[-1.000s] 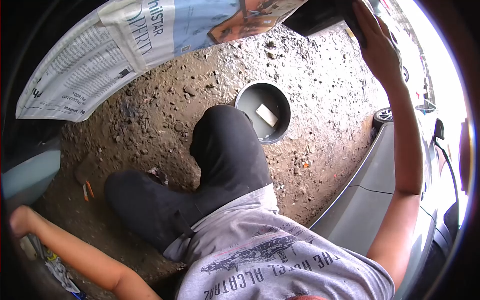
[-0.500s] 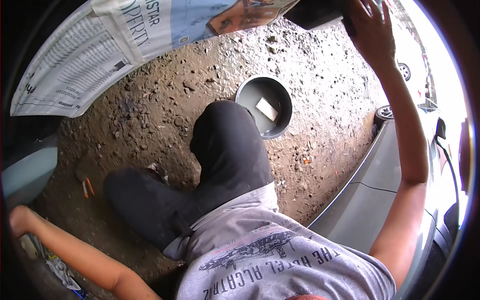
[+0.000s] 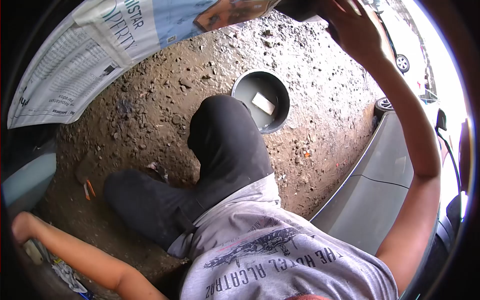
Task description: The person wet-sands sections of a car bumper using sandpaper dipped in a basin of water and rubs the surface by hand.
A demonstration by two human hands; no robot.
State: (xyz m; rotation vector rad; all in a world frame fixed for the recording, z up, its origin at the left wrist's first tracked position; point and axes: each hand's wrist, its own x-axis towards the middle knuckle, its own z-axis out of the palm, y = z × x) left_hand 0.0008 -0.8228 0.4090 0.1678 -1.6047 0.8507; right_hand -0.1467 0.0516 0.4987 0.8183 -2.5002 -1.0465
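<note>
At the upper right, my right hand reaches up to a dark panel surface. Its fingers are stretched out and spread over that surface; whether something thin lies under the palm is hidden. Beside it, newspaper sheets with masking tape cover the curved panel to the left. My left hand is at the far left edge, low down, near a pale blue-grey panel. The dark rim of the view hides its fingers.
A black basin of cloudy water stands on stony wet ground, with a pale rectangular block in it. A grey car stands close on the right. Orange scraps and crumpled litter lie at the left.
My right hand has shifted left along the dark panel, its forearm leaning further over. My left hand stays almost where it was. The whole view has moved slightly.
</note>
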